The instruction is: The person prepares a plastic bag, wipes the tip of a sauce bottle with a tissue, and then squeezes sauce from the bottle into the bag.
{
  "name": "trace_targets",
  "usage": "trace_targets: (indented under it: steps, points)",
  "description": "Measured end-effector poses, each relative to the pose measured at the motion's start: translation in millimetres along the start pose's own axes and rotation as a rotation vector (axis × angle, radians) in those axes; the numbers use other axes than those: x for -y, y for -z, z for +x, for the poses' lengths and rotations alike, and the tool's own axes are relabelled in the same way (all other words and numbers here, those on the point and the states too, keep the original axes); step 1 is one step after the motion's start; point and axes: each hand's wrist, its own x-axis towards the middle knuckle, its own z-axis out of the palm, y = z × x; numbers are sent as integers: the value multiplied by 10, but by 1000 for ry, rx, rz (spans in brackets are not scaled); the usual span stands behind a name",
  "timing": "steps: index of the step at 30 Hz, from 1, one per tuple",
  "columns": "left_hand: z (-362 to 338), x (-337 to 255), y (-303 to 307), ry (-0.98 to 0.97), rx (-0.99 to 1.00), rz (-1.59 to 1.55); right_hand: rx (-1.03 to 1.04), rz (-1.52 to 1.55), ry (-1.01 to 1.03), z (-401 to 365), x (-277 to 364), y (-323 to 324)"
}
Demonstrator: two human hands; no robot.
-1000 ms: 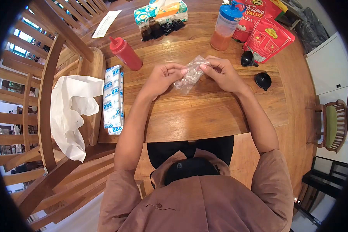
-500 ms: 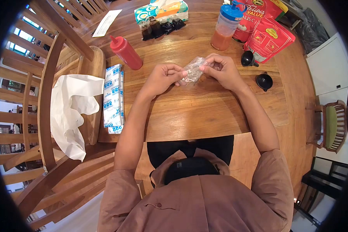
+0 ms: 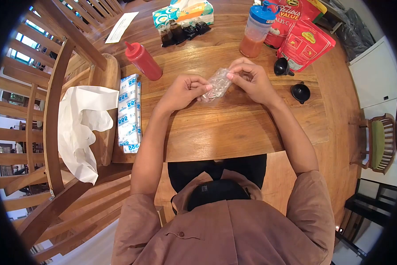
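left hand [image 3: 184, 91] pinches one end of the plastic [image 3: 219, 85], right hand [image 3: 254, 83] the other; it sits between them, over the table [image 3: 220, 132]; light, edge-only pinches should suit such thin film; a hard tug could tear it.

Between the table's [image 3: 225, 132] edges, count one left hand [image 3: 185, 92], one right hand [image 3: 255, 83], one clear plastic wrapper [image 3: 218, 85]. Toward the left edge, one blue-printed packet [image 3: 128, 115], one red bottle [image 3: 144, 62]. Toward the far edge, one tissue box [image 3: 200, 12], one white card [image 3: 121, 27], one blue-capped bottle [image 3: 255, 32], roughly four dark sachets [image 3: 178, 33]. Near the far right corner, two red pouches [image 3: 306, 44] [image 3: 301, 12], two black cups [image 3: 300, 93] [image 3: 281, 67].
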Motion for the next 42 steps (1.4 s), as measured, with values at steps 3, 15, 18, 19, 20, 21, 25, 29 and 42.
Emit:
trace_targets:
  steps: [3,15,18,19,20,21,25,29,42]
  points:
    - [-17,-56,-18,54,-53,54,-56,34,-32,1,-14,4]
    - [40,-141,-145,-336,-45,11,28,112,-6,2,65,-75]
    - [2,-156,-212,-225,-33,25,54,38,-16,11,93,-80]
    - [-7,-145,-196,-223,-35,25,83,54,-20,5,96,-83]
    - [-11,-127,-171,-191,7,-11,109,69,-25,-2,102,-82]
    - [-9,-109,-146,-159,51,-47,106,69,-26,-8,124,-78]
    - [3,-49,-32,-129,177,-248,164,71,-6,-10,106,-106]
    - [-7,-24,-71,-108,223,-129,185,129,41,-13,79,-97]
    - [26,-11,-95,-140,136,-103,202,19,38,-41,182,-120]
